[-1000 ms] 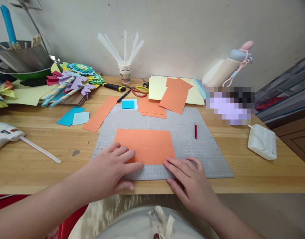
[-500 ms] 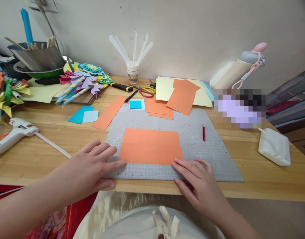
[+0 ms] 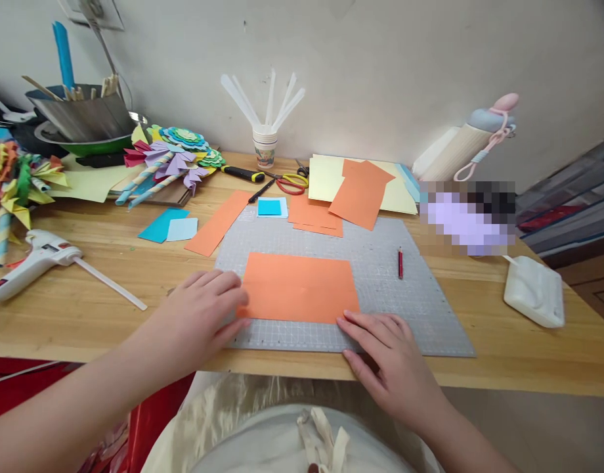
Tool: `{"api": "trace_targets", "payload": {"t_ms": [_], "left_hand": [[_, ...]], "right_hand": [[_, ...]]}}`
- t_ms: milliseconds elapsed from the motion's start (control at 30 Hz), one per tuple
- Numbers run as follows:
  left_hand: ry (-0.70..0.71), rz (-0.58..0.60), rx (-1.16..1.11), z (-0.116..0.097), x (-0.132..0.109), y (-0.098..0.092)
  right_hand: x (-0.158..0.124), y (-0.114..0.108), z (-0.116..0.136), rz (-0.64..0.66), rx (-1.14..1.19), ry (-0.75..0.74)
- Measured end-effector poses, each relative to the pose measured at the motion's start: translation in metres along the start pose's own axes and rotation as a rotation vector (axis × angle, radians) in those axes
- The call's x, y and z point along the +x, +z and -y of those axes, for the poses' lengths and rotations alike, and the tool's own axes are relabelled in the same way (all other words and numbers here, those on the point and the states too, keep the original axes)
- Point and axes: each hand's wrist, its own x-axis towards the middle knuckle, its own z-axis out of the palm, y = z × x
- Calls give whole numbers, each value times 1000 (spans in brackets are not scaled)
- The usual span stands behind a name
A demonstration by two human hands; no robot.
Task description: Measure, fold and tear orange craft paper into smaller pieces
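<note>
A sheet of orange paper (image 3: 302, 287), with a faint crosswise line, lies flat on the grey cutting mat (image 3: 375, 295). At its lower left corner is my left hand (image 3: 203, 315), fingers bent, thumb and forefinger apart at the edge. Whether that thumb touches the sheet I cannot tell. My right hand (image 3: 388, 358) is open, its fingertips resting on the lower right corner and its thumb on the mat's front edge. A red pencil (image 3: 400, 263) lies on the mat beyond my right hand.
More orange pieces (image 3: 364, 194) and blue squares (image 3: 270, 207) lie behind. Scissors (image 3: 293, 184) and a utility knife (image 3: 243, 173) are near a paper cup (image 3: 265, 148) of white sticks. A glue gun (image 3: 41, 259) sits left, a white box-shaped device (image 3: 534, 291) right.
My left hand has drawn its fingers in, and its thumb has moved up from the mat's front edge to the paper's corner. My right hand has stayed on its corner.
</note>
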Motion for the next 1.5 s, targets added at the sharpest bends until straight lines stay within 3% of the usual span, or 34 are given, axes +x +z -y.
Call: {"api": "trace_targets", "payload": {"t_ms": [133, 267, 400, 533, 600, 667, 733, 767, 833, 933, 1033, 1100, 1167, 1300, 1333, 1400, 1500], "left_hand": [[-170, 79, -142, -18, 43, 9], [-136, 202, -203, -21, 72, 9], [-88, 249, -312, -21, 80, -4], [-192, 134, -449, -26, 74, -20], [-309, -64, -577, -33, 70, -20], [-448, -387, -967, -46, 67, -12], [-522, -716, -1585, -64, 67, 2], [-525, -761, -1673, -75, 68, 9], [-554, -789, -1808, -94, 69, 21], [-631, -728, -1944, -116, 67, 31], [-612, -510, -2016, -123, 51, 34], [-532, -295, -1910, -120, 33, 38], [-422, -206, -1556, -111, 11, 46], [-109, -560, -464, -79, -19, 60], [-69, -573, -269, -71, -21, 61], [-5, -549, -42, -56, -20, 60], [81, -455, 16, -41, -14, 54]], "right_hand": [[-2, -2, -1, -27, 46, 52], [-4, 1, -2, -86, 87, 140], [-7, 2, -2, -189, 159, 224], [-9, -5, 5, -554, 231, 338], [-5, -11, 13, -618, 181, 292], [6, -15, 25, -540, 95, 179], [22, -15, 38, -419, 9, 84], [32, -14, 44, -366, -29, 56], [49, -8, 52, -273, -93, 22], [65, 1, 52, -205, -129, 5], [62, 5, 36, -160, -93, -6], [51, 3, 19, -123, -55, -23], [36, -1, 1, -60, -24, -55], [13, -13, -26, 139, 34, -144], [10, -16, -30, 180, 47, -158], [6, -20, -36, 246, 60, -180], [4, -25, -40, 290, 56, -201]]}}
